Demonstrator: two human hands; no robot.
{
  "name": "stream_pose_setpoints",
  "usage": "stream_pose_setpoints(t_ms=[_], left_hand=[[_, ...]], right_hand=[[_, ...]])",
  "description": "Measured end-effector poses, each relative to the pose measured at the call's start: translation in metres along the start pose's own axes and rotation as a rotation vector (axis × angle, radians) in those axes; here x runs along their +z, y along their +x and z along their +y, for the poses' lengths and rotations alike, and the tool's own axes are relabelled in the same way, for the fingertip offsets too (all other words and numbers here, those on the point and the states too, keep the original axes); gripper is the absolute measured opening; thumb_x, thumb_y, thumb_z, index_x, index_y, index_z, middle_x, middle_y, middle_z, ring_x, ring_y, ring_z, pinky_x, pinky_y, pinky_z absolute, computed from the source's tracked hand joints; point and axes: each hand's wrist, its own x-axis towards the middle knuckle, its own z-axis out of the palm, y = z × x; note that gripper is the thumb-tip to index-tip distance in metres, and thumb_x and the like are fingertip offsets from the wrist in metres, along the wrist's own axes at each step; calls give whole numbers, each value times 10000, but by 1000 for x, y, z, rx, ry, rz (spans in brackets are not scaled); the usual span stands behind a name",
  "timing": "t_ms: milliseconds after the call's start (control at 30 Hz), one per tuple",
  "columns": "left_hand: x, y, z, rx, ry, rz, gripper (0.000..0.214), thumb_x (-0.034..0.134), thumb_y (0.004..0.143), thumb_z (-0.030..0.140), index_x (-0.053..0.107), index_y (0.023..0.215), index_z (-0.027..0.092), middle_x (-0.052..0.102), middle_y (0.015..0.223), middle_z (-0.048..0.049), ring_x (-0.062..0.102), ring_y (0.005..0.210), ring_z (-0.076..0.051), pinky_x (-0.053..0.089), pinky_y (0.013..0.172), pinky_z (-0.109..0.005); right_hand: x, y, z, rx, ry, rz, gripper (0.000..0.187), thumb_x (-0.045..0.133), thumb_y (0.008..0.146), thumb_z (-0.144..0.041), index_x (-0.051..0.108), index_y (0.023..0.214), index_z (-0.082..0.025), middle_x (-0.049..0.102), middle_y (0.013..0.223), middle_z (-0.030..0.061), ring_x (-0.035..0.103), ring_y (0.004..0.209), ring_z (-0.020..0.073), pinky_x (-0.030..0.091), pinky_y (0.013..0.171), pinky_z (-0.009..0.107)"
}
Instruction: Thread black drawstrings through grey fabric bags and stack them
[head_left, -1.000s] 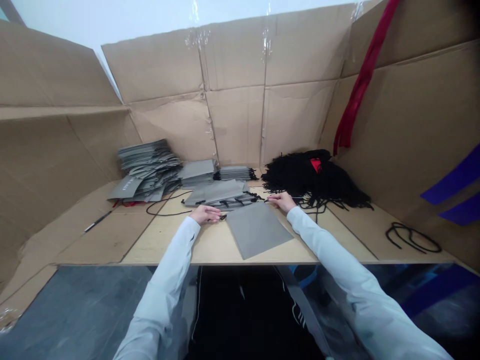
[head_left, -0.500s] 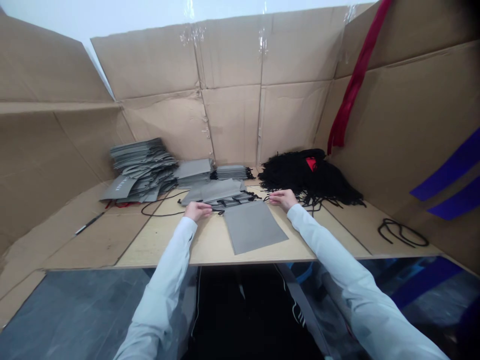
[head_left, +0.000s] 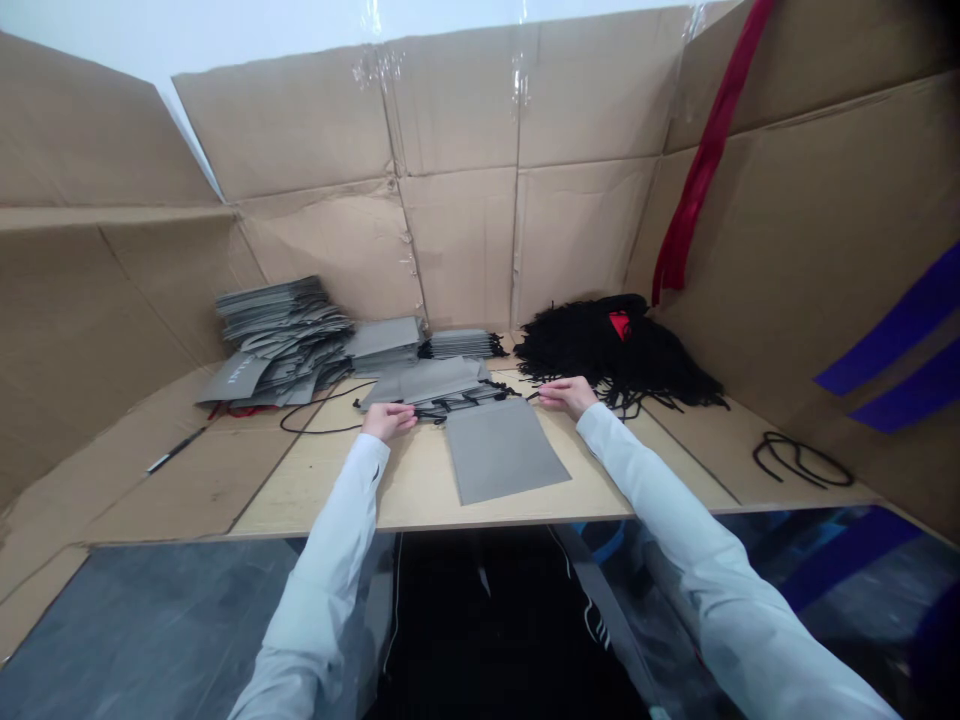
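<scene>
Pouch (head_left: 508, 455), plain flat grey, is lying a bit skewed on the pale worktop (head_left: 315, 490), near the front edge and right between the two hands, with its top edge facing the back. The left hand (head_left: 387, 421) has its fingertips pinched together on black drawcord by the pouch's top left corner, and the right hand (head_left: 570, 397) is doing the same on a short bit of drawcord (head_left: 533, 396) off the top right one. Just behind is a loose pile of grey pouches (head_left: 424, 380) with knotted black cords hanging over the front, so it's crowded back there and I can't tell if the pile touches the top edge. Those cords also make the left drawcord hard to pick out. A loose black cord (head_left: 319, 431) curves out past the left hand. Further back there's a squared-up grey stack (head_left: 384, 345) and a neat row with black ends (head_left: 463, 345), then a big messy tower of grey pouches (head_left: 281, 345) on the left, with a pen (head_left: 176, 450) in front of it. Behind the right hand sits a huge heap of black cords (head_left: 607, 355) with a red scrap (head_left: 619, 325) on it, and a coiled cord (head_left: 802, 462) lies off to the right. Cardboard walls (head_left: 457, 240) box it all in, with a red strip (head_left: 701, 190) hanging on the right one.
</scene>
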Motion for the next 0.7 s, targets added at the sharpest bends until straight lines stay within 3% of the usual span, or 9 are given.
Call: stream_pose_setpoints(t_ms=[233, 533, 700], left_hand=[[-1, -4, 4, 74, 30, 35, 226, 742, 415, 63, 630, 611, 41, 617, 574, -82, 592, 536, -137, 516, 631, -269], [2, -5, 11, 16, -109, 115, 121, 542, 583, -69, 564, 596, 49, 582, 563, -59, 606, 567, -136, 519, 670, -254], [1, -7, 10, 1, -155, 100, 150, 499, 608, -82, 557, 657, 48, 567, 620, -71, 619, 702, -169, 513, 742, -270]], right_hand=[[0, -1, -2, 21, 5, 1, 125, 698, 543, -45, 618, 640, -51, 626, 574, 100, 619, 557, 167, 553, 567, 221], [-1, 5, 4, -72, -152, -125, 137, 704, 543, -90, 624, 649, -56, 599, 496, 64, 573, 449, 111, 497, 421, 158], [-3, 8, 7, -107, -221, -112, 90, 678, 578, -87, 620, 643, -65, 587, 473, 44, 559, 433, 94, 491, 423, 157]])
